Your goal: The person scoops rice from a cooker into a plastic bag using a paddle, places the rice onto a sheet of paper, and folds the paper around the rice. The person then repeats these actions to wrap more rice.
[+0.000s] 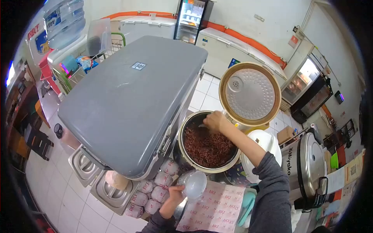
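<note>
My right hand (pixel 215 121) reaches into an open rice cooker (pixel 179 144) and is closed over the dark red-brown rice (pixel 210 149). What its fingers grip is hidden, perhaps a scoop's handle. Low in front, my left hand (pixel 173 199) is closed on a translucent plastic bowl (pixel 195 184), held tilted beside the cooker's near rim. Below the bowl lies a sheet of wrapping paper (pixel 211 209) printed with "RICE" in red. Several round parcels (pixel 160 193) in the same paper are stacked left of my left hand. The cooker's lid (pixel 250 95) stands raised behind the pot.
A large grey cooler box (pixel 128 97) fills the left side. Steel lidded pans (pixel 112 192) sit below it. On the right are a white-lidded container (pixel 266 145), a Miyako cooker (pixel 309 167) and a teal cloth (pixel 247 207). Chest freezers (pixel 237 50) line the back wall.
</note>
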The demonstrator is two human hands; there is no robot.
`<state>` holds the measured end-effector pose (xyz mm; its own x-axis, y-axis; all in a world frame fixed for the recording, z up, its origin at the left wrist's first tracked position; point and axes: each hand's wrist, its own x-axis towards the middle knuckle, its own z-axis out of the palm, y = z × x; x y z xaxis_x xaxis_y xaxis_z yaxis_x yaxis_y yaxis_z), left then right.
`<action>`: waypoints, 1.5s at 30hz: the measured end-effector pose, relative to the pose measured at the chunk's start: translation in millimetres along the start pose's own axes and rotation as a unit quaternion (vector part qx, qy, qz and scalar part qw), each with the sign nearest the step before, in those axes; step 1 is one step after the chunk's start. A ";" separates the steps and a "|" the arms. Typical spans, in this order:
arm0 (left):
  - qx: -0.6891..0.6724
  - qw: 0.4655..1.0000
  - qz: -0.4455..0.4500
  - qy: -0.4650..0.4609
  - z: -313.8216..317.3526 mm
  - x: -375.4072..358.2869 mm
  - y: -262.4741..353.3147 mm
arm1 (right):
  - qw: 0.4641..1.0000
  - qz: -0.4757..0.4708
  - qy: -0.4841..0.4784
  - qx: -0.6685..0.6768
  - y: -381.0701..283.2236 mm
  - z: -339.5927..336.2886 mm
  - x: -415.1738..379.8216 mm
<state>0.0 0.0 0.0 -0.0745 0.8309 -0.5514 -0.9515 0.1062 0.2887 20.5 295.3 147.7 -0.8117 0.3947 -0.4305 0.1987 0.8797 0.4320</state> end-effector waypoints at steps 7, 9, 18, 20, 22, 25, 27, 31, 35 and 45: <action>-0.051 0.995 0.027 -0.081 -13.2 16.3 -12.4 | 0.976 -0.105 0.189 0.028 -35.4 34.2 -62.8; -0.061 0.993 0.022 -0.100 -16.5 19.8 -15.4 | 0.977 -0.119 0.177 0.027 -52.1 26.2 -84.5; -0.028 0.996 -0.006 -0.086 -40.4 27.7 -7.0 | 0.983 0.119 0.130 -0.042 -18.4 -24.1 -93.3; -0.033 0.993 -0.021 -0.108 -27.0 16.7 -1.0 | 0.978 0.161 0.109 -0.076 -7.0 -13.7 -81.9; -0.033 0.993 -0.024 -0.114 -25.9 15.7 -2.3 | 0.972 0.193 0.114 -0.073 -9.2 9.0 -66.6; -0.004 0.995 -0.022 -0.100 -23.6 11.0 3.3 | 0.979 0.172 0.097 -0.046 -14.3 29.9 -45.5; 0.011 0.996 -0.020 -0.082 -25.4 11.5 1.6 | 0.986 0.140 0.084 -0.039 -14.7 43.5 -27.7; 0.009 0.998 -0.008 -0.065 -32.3 23.7 0.4 | 0.997 0.032 0.047 -0.057 -16.5 21.5 -10.1; -0.039 0.990 0.042 -0.129 -14.5 20.4 -0.5 | 0.994 -0.033 0.081 -0.072 -42.5 29.2 -43.4; -0.027 0.996 -0.031 -0.077 -40.5 30.6 5.6 | 0.977 0.212 0.030 0.009 0.6 -19.0 -77.2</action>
<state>-19.7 3.9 -46.9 0.0275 0.8977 -0.4398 -0.9681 0.1335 0.2121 72.9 260.3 196.2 -0.6848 0.7089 -0.1689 0.5326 0.6451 0.5480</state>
